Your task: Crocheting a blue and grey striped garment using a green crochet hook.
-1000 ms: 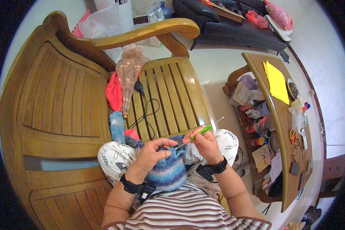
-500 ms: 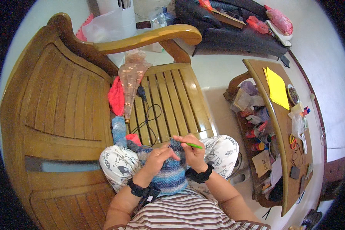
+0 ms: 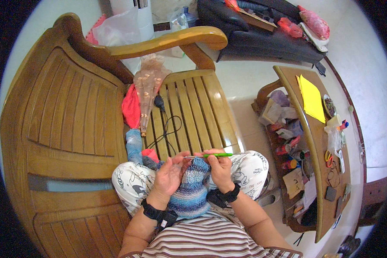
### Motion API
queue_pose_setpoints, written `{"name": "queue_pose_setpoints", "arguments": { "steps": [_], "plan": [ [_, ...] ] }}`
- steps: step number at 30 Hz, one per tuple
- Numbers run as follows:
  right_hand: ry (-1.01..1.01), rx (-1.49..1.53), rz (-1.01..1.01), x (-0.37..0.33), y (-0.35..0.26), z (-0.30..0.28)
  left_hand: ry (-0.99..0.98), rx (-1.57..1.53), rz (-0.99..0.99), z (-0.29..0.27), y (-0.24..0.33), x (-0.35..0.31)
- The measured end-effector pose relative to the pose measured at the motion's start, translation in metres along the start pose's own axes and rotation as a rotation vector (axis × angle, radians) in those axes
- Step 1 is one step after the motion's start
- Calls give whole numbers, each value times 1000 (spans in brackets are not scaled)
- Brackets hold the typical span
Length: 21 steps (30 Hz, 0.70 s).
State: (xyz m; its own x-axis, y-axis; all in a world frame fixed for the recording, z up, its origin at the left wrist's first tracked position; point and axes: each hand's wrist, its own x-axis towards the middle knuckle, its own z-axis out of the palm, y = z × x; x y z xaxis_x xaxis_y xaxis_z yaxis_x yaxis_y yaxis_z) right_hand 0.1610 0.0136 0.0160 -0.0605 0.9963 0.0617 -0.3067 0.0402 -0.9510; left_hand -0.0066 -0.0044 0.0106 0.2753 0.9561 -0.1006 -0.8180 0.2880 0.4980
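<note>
A striped blue, grey and white knitted piece (image 3: pixel 188 201) rests on my lap, its narrower top raised between my hands. My right hand (image 3: pixel 220 172) is closed around the green handle of a crochet hook (image 3: pixel 219 155). The hook lies almost level across the piece's top edge, its thin metal shaft pointing left. My left hand (image 3: pixel 168 177) is beside that edge, palm partly turned up and fingers curled by the hook's tip. Whatever those fingers pinch is too small to make out. Grey-blue yarn (image 3: pixel 149 162) lies by my left knee.
I sit cross-legged on a wooden bench (image 3: pixel 198 112). On it lie a folded umbrella (image 3: pixel 149 90), a red cloth (image 3: pixel 130 106), a blue yarn bundle (image 3: pixel 133 145) and a black cable (image 3: pixel 165 129). At the right, a low table (image 3: pixel 307 101) bears yellow paper (image 3: pixel 310 99) and scissors (image 3: pixel 329 158).
My left hand has drawn back leftward off the knitted piece and turned its palm up. The crochet hook has swung level, and my right hand has moved slightly with it.
</note>
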Motion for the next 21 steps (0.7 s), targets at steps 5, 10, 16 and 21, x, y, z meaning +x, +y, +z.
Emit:
{"name": "queue_pose_setpoints", "arguments": {
  "steps": [5, 10, 16, 21],
  "plan": [
    [-21, 190, -17, -2, -4, 6, 59, 66, 57, 15, 5, -1],
    [-50, 43, -122, 0, -12, 1, -105, 115, 98, 6, 17, 2],
    [-33, 40, -128, 0, -23, -15, -33, 1413, -64, 12, 123, -10],
    [-66, 101, -73, -10, -26, -35, 90, 1797, 184, 59, 197, -20]
  ]
}}
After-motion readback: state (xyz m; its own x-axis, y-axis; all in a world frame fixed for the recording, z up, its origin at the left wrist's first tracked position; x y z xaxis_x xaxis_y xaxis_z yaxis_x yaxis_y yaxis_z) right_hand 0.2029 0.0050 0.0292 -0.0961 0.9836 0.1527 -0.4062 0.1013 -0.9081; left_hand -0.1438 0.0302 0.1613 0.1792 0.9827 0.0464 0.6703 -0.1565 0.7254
